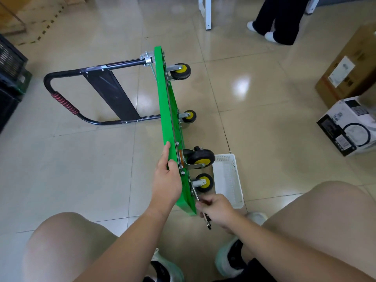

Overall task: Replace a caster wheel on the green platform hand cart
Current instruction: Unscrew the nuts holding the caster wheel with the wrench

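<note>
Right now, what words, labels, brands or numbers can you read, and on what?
Nothing is readable.
Brown cardboard box: white label, print too blurred.
White and black box: printing and stickers too small to read.
Green hand cart: no text visible.

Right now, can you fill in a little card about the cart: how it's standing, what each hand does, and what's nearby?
Cart: green platform hand cart tipped up on its edge, wheels pointing right
Handle: black handle lying out on the floor to the left
Left hand: left hand grips the platform's upper edge
Right hand: right hand holds a wrench by the nearest caster wheel
Nearby: white plastic basket on the floor beyond the wheels
</note>
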### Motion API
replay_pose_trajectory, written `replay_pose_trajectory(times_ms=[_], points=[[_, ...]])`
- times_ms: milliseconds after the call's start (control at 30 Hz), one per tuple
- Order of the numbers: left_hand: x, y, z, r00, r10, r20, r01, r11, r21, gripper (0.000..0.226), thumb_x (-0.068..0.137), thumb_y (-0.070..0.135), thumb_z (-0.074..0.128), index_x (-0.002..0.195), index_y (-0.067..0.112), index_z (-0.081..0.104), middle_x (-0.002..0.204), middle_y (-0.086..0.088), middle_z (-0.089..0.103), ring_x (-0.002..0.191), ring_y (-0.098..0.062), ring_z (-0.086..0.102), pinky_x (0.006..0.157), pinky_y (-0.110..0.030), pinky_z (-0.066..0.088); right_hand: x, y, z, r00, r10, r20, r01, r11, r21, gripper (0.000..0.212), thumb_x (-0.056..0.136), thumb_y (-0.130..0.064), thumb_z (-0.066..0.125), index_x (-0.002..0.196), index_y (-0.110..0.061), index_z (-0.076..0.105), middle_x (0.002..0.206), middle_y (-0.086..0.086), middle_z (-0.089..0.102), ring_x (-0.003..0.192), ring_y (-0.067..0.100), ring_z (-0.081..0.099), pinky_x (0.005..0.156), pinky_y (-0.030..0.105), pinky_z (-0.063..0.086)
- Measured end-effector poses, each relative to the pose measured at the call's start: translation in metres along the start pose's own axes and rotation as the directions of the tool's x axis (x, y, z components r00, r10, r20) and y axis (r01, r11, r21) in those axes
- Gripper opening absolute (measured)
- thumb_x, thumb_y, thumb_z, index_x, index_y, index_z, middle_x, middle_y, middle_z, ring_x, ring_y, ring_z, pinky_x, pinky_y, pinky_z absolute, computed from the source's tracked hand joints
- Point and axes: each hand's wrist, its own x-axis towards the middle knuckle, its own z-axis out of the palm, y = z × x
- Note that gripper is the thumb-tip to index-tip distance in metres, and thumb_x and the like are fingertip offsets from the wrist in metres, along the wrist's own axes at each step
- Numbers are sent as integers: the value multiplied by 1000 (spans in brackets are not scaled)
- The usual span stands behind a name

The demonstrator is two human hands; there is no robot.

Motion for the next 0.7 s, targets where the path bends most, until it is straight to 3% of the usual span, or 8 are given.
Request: replay_pose_trajectory(times_ms=[67,133,200,300,400,500,633,700], points=[[0,5,-1,1000,5,7,-5,1000,-6,56,105,19,32,156,43,34,143,4,60,89,3,63,76,-14,48,-10,-11,4,999,4,35,-6,999,48,17,95,-16,67,110,-17,76,73,-8,71,60,9,65,60,28,52],[-2,7,-1,1000,22,3,-22,1000,1,55,106,20,31,156,43,34,146,6,57,115,-6,62,98,-26,50,-18,-22,8,999,9,46,-14,994,106,14,96,-16,65,106,-15,74,81,0,71,58,10,65,57,29,54],[-3,7,-1,1000,25,4,-25,1000,12,55,105,21,31,156,42,34,147,4,57,124,-18,59,108,-42,47,-22,-28,12,999,8,35,-13,990,141,10,97,-16,64,102,-16,73,84,4,71,59,12,65,56,29,53],[-4,8,-1,1000,23,4,-23,999,22,55,105,22,31,156,43,33,148,7,56,122,-18,59,108,-43,47,-25,-32,15,1000,5,13,-7,986,165,9,96,-16,65,98,-15,73,81,4,69,58,14,63,55,29,51],[-5,9,-2,999,40,5,-40,999,6,55,106,18,31,157,40,33,151,10,52,122,-12,58,107,-34,46,-28,-35,16,1000,-9,1,9,985,174,9,96,-18,65,93,-20,73,83,3,70,61,14,62,57,27,51],[-5,9,-2,999,35,1,-35,999,-4,55,106,17,31,157,39,34,150,14,52,113,-3,60,95,-23,45,-27,-39,16,1000,-21,-5,22,983,185,12,97,-20,64,89,-25,72,87,3,72,68,16,64,64,30,53],[-6,9,-1,999,41,-5,-41,999,-19,56,106,15,31,157,38,35,154,12,48,134,-14,52,115,-36,40,-16,-38,16,1000,-18,-7,19,986,164,14,95,-23,66,84,-28,72,83,0,73,66,16,66,69,36,55],[-5,9,-1,999,35,-3,-35,999,-15,56,106,15,31,157,37,35,154,11,49,135,-15,51,117,-39,39,-11,-36,14,1000,-7,4,6,985,175,12,95,-21,67,86,-28,72,83,0,72,65,16,65,65,32,54]])
